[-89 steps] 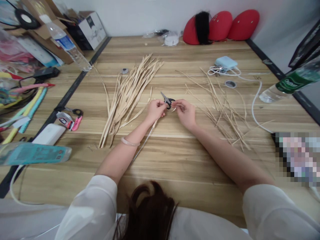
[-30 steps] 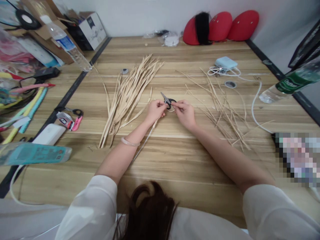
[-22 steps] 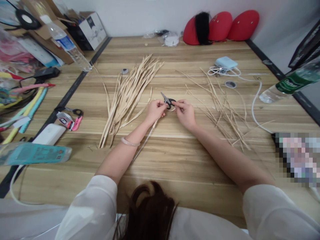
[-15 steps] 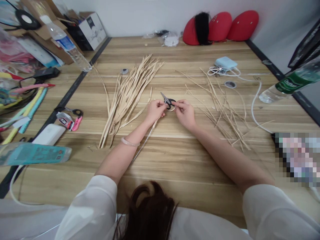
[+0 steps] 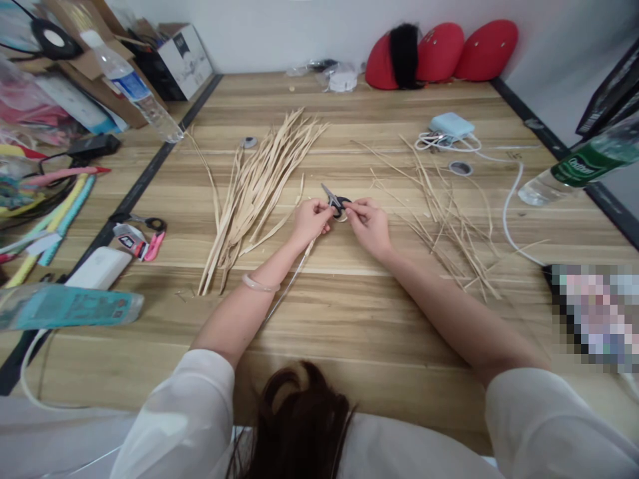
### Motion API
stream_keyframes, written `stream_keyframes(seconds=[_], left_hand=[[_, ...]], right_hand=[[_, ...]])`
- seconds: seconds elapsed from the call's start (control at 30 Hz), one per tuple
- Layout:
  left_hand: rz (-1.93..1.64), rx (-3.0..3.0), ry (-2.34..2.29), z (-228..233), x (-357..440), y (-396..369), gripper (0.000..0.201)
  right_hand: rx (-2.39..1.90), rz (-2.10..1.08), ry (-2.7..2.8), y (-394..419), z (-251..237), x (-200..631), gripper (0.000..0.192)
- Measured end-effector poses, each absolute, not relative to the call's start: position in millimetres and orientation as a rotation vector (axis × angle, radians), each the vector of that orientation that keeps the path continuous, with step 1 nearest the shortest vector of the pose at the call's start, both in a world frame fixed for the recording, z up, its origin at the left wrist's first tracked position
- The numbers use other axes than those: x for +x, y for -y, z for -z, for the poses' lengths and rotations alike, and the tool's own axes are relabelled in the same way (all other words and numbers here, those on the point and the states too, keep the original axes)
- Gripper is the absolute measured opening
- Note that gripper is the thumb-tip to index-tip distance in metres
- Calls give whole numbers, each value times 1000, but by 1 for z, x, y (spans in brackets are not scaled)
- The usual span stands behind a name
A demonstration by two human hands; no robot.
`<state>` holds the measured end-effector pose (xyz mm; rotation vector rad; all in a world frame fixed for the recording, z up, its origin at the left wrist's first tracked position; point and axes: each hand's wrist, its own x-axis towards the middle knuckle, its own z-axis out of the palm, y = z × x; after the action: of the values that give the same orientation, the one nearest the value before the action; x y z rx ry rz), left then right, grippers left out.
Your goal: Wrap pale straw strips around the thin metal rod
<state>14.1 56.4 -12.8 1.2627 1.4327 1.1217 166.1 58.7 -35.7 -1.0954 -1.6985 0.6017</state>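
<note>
Near the middle of the wooden table, my left hand is closed in a pinch on a thin pale wire, which trails down beside my forearm. A tan straw strip covers the wire close to the fingers. My right hand pinches the end of a narrow straw strip that curves across between both hands. Just beyond the fingertips lie black-handled scissors, partly hidden by them. To the left spreads a bundle of flat straw strips; thinner straw strands lie scattered on the right.
On the left are a second pair of scissors, a white power bank and a teal-labelled bottle. A light-blue charger with white cable, a tape roll and a green-labelled bottle sit right. Red caps stand behind.
Hardly anything differs. The fingers of my right hand have shifted very slightly; my left hand, the scissors and the straw stay in place.
</note>
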Motion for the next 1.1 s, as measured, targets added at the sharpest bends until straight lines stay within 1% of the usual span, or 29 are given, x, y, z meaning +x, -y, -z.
stream_keyframes(seconds=[0.17, 0.5, 0.67, 1.1], left_hand=[[-1124, 1254, -1433, 13, 14, -57, 13], [-1134, 1274, -1417, 18, 12, -59, 11], [-1126, 1266, -1433, 16, 13, -58, 12], [-1138, 1272, -1420, 17, 12, -58, 13]], right_hand=[[-1082, -602, 1683, -60, 37, 166, 26], [-1024, -654, 1603, -60, 39, 165, 17], [-1047, -727, 1568, -60, 42, 164, 17], [-1093, -753, 1554, -59, 42, 164, 19]])
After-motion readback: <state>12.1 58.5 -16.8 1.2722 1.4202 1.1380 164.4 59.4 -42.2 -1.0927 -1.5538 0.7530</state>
